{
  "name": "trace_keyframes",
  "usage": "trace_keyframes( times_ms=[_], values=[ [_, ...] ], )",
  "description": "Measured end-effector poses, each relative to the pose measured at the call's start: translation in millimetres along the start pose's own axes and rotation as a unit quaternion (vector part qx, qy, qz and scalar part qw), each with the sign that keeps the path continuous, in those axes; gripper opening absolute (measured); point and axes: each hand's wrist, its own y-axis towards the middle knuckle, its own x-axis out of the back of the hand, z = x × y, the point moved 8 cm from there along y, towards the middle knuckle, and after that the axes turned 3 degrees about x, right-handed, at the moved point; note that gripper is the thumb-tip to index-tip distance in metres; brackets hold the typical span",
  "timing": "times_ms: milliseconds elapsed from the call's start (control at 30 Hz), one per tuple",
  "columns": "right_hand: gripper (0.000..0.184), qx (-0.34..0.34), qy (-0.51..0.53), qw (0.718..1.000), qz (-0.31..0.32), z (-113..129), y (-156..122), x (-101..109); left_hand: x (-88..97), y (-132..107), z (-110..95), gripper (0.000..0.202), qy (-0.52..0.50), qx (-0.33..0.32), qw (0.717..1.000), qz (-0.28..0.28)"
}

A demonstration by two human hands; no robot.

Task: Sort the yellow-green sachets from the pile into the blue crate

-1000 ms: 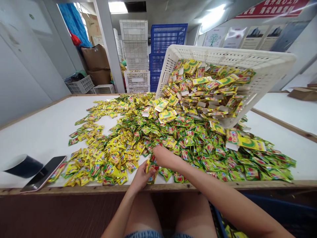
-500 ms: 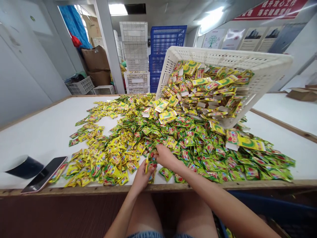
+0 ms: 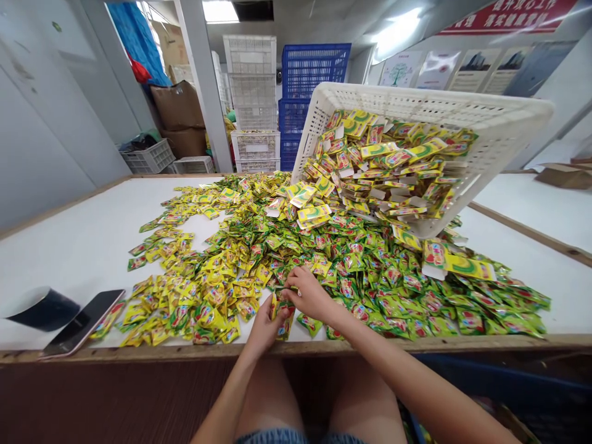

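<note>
My left hand (image 3: 264,327) is closed around a small yellow-and-green carton (image 3: 284,320), held upright near the table's front edge. Above its top end, my right hand (image 3: 308,295) pinches a small packet, mostly hidden by the fingers. Yellow packets (image 3: 215,296) lie heaped to the left of my hands. A larger heap of green packets (image 3: 393,296) with red prints spreads to the right. Behind them a white plastic crate (image 3: 499,123) rests tilted towards me, full of flat-looking cartons (image 3: 379,151), some with open flaps; several have slid out onto the packets.
On the left of the table (image 3: 83,228) are a dark cup (image 3: 44,311) and a phone (image 3: 86,324). A wooden rim (image 3: 324,349) runs along the front edge. White crates (image 3: 253,92) and blue crates (image 3: 314,71) stand stacked behind. Below the table at right is a blue container (image 3: 499,382).
My right hand has shifted slightly up and left, its fingers now over the top of the carton. My left hand keeps holding the carton in nearly the same place.
</note>
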Motion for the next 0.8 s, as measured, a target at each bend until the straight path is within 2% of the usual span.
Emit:
trace_keyframes(
  times_ms=[67,233,400,667,733,800],
  values=[
    [0.021,0.011,-0.031,0.999,-0.020,6.4,-1.6,1.3,0.2,0.6,3.0,0.039,-0.007,0.004,1.000,0.011],
    [0.022,0.008,-0.034,0.999,0.027,9.0,-1.6,-12.1,10.6,1.4,4.0,0.036,-0.002,-0.029,1.000,-0.004],
    [0.023,0.011,-0.054,0.998,0.029,6.8,-1.5,-10.6,12.0,2.0,5.1,0.033,-0.005,-0.040,0.999,0.002],
    [0.032,-0.018,-0.037,0.988,0.147,5.6,4.0,-41.0,12.6,1.9,8.2,0.033,-0.015,-0.037,0.999,0.000],
    [0.031,-0.025,-0.013,0.990,0.139,4.1,2.7,-42.4,13.3,2.5,7.6,0.030,-0.011,-0.046,0.999,-0.001],
    [0.022,-0.035,0.064,0.994,0.076,0.9,-2.3,-35.7,13.8,3.3,8.6,0.028,-0.002,-0.047,0.999,-0.001]
  ],
)
